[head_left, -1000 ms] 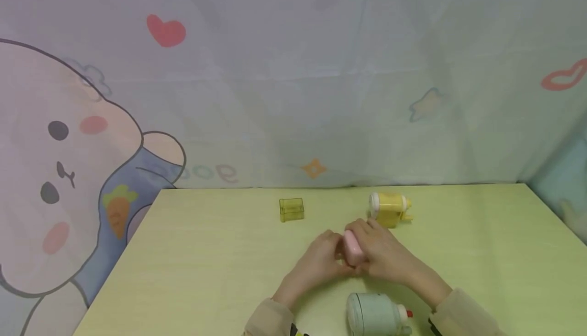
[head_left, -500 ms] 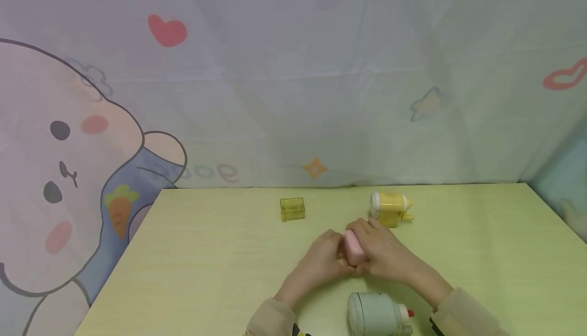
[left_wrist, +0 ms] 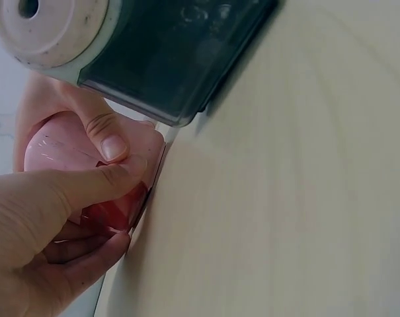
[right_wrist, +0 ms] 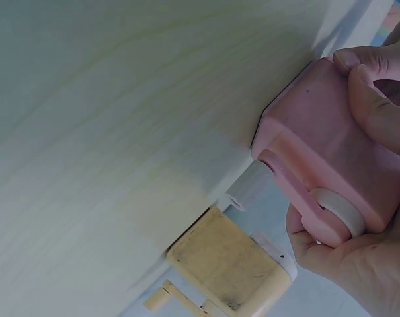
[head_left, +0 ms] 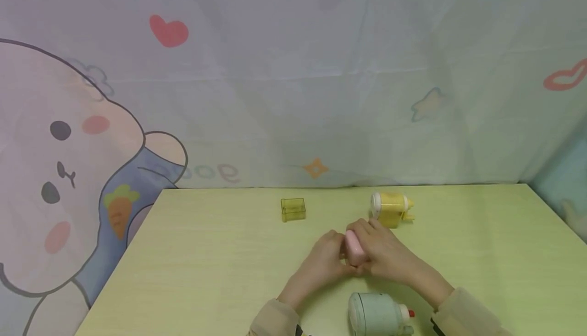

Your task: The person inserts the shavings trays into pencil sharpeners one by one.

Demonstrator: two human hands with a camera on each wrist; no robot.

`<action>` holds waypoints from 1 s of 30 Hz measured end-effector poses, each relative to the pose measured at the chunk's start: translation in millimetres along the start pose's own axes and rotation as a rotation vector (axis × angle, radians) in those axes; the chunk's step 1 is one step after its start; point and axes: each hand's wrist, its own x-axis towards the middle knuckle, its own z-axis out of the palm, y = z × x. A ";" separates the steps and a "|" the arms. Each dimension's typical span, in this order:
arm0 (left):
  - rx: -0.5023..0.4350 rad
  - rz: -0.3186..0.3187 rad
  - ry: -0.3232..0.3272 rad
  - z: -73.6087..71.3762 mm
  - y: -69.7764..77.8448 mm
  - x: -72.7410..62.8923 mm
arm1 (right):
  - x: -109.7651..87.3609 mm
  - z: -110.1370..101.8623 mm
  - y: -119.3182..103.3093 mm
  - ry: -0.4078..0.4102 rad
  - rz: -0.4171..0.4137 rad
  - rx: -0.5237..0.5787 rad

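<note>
A pink crank pencil sharpener stands on the table between both hands. My right hand grips its body from the right and over the top. My left hand is at its left side; in the left wrist view, thumb and fingers pinch the see-through red shavings drawer at the sharpener's open end. Part of that drawer is inside the pink body, part behind my fingers. The right wrist view shows the sharpener's crank arm and white ring. Both thumbs nearly meet at the sharpener's near side.
A pale green crank sharpener lies near the front, between the forearms. Behind the right hand stands a yellow crank sharpener. A see-through yellow drawer sits farther back left. A printed cloth hangs behind the table.
</note>
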 end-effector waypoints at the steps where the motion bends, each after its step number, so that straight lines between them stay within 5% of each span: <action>1: 0.007 0.002 0.001 0.2 -0.1 -0.2 | 0.0 0.6 0.2 0.000 0.004 0.000; 17: 0.007 0.002 -0.003 6.0 -4.7 0.6 | -0.2 1.0 2.7 -0.003 -0.036 -0.029; 24: 0.012 0.055 -0.012 4.3 -8.2 -1.3 | -2.0 -2.7 -2.2 -0.072 0.057 0.018; 30: 0.034 0.091 -0.039 -2.0 -8.8 -1.1 | -2.1 -7.4 -1.5 -0.096 0.149 0.194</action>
